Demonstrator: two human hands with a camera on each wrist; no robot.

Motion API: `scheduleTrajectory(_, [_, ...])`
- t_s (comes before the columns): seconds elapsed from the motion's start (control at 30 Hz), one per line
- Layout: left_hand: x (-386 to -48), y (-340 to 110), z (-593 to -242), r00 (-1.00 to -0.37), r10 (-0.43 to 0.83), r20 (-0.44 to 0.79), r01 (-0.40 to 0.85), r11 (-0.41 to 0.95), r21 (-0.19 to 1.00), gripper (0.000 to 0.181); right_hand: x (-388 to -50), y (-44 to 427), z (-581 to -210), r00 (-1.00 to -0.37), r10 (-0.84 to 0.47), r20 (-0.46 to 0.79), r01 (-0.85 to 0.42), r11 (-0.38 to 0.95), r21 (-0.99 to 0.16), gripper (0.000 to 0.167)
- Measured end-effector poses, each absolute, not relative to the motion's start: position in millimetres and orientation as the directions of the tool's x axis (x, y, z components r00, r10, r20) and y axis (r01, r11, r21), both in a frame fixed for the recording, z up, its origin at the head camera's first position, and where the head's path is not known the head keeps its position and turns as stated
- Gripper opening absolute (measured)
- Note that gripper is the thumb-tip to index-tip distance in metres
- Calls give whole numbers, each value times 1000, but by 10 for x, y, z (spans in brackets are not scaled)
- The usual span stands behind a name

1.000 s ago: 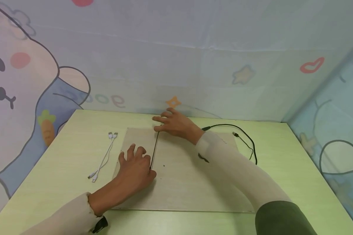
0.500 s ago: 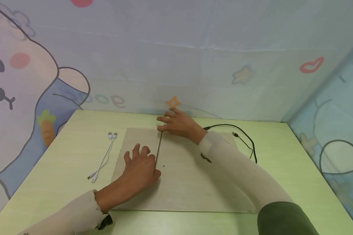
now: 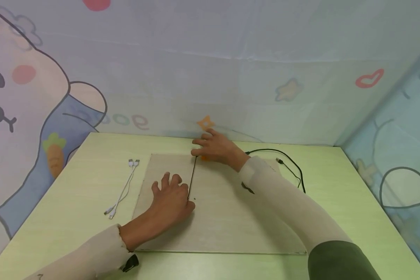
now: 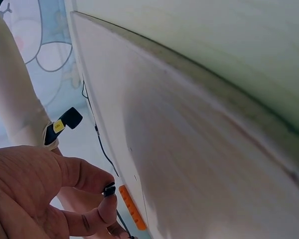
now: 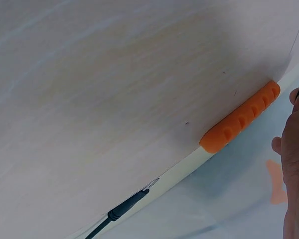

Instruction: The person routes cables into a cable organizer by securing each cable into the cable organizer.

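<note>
1. Left hand (image 3: 171, 206) over the left part of the board (image 3: 238, 225), and it's a pinch: thumb and a finger grip a small black end piece (image 4: 109, 190), with the other fingers bent and spread.
2. Right hand (image 3: 215, 149) up at the board's far edge, thumb and forefinger closing on the other black end; the remaining fingers fan out.
3. Between them, the thin black cord (image 3: 193, 175) runs nearly straight above the board, slanting from its far edge toward its near side. Whether it touches the wood-toned surface, I can't tell.
4. Just under the right hand, an orange ridged piece (image 5: 239, 117) sits along the board's far edge.
5. Farther right on that same edge, a black plug (image 5: 127, 205) with a metal tip lies alongside; its thick black cable (image 3: 292, 157) arches away past the board's right side.
6. Nearby, a black USB plug (image 3: 279, 160) lies by the board's far right corner, its thinner lead curling down on the right.
7. Over to the left of the board, apart from it, a white cable (image 3: 123, 190) shows two plugs at its far end and two at its near end.
8. Underneath the board, a pale yellow-green table (image 3: 87, 171); beyond the board, a cartoon-printed backdrop (image 3: 182, 77).
</note>
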State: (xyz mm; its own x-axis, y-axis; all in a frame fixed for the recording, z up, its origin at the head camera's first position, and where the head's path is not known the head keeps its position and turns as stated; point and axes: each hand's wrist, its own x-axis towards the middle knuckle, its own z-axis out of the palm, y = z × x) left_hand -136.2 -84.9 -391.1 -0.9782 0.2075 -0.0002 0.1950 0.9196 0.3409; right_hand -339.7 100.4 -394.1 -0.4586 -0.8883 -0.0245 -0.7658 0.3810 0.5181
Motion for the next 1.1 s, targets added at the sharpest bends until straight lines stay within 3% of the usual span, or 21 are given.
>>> scheduleTrajectory(0.27, [-1433, -786, -3946, -977, 211, -11, 194, 916, 350, 16, -3409, 1062, -3926, -489, -872, -27, -748, 404, 526, 25])
scheduleTrajectory(0.5, [-1496, -728, -3976, -978, 204, -36, 180, 922, 342, 18, -3427, 1099, -3957, -499, -867, -9, -732, 416, 540, 17])
scheduleTrajectory(0.93, [-1588, -659, -4090, -979, 201, 19, 196, 923, 332, 19, -3461, 1158, -4011, -528, -849, -12, -711, 434, 553, 23])
scheduleTrajectory(1.1, [-1578, -610, -4018, -980, 200, -19, 182, 925, 334, 20, -3479, 1176, -4053, -526, -850, -5, -705, 433, 562, 24])
